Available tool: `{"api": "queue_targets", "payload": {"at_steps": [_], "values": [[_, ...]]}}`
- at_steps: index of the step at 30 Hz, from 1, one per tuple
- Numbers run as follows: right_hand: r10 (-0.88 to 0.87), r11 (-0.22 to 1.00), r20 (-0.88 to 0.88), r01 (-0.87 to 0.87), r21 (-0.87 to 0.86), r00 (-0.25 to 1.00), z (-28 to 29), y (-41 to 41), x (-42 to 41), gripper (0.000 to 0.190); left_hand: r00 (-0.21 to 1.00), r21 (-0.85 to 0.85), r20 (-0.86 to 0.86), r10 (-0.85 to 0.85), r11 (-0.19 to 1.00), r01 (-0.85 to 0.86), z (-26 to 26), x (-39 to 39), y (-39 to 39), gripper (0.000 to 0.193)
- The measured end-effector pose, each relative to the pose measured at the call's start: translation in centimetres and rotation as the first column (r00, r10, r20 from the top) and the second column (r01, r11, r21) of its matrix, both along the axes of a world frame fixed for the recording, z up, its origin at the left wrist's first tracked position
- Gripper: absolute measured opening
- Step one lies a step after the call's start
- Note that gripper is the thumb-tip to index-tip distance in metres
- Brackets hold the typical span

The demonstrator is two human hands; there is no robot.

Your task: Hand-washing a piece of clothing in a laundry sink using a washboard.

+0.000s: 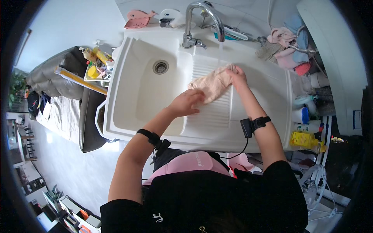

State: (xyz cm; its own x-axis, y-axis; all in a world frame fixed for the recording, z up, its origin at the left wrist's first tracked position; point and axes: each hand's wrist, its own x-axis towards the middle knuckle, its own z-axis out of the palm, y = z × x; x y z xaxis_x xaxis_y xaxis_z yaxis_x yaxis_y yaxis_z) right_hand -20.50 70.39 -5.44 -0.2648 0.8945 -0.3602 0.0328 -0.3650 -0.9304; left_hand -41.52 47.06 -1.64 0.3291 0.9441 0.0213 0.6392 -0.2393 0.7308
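A wet-looking pale pink cloth (215,84) lies slantwise over the ribbed washboard section (208,119) of a white laundry sink. My right hand (238,77) grips its upper right end, thumb and fingers pinching the fabric. At the cloth's lower left edge, my left hand (188,102) rests with fingers curved and thumb apart; its fingertips touch the fabric but do not close on it. Above the cloth arches a chrome faucet (204,11), and a thin stream of water seems to fall from its spout.
Left of the washboard is the sink basin (154,99) with a metal drain (160,67). Whale-shaped soap holders (139,19) stand behind. Along the right rim are cloths on a rail (303,50) and a yellow bottle (304,139). A caddy of bottles (97,71) flanks the left side.
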Motion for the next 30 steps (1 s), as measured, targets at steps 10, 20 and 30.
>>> {"api": "queue_targets", "payload": {"at_steps": [10, 20, 30], "values": [[-0.032, 0.946, 0.323, -0.075, 0.316, 0.946, 2.1, 0.4, 3.0, 0.064, 0.903, -0.029, -0.095, 0.419, 0.906, -0.423, 1.6, 1.3, 3.4, 0.033], [-0.086, 0.989, -0.051, 0.091, 0.114, 0.995, 3.8, 5.1, -2.1, 0.034, 0.311, -0.792, 0.532, 0.788, 0.593, -0.146, -0.2, 2.2, 0.5, 0.041], [-0.472, 0.33, 0.777, -0.734, 0.594, 0.416, 0.8, -5.4, -5.9, 0.06, 0.843, 0.101, 0.057, 0.535, 0.837, -0.538, 1.2, 0.1, -2.1, 0.037]]}}
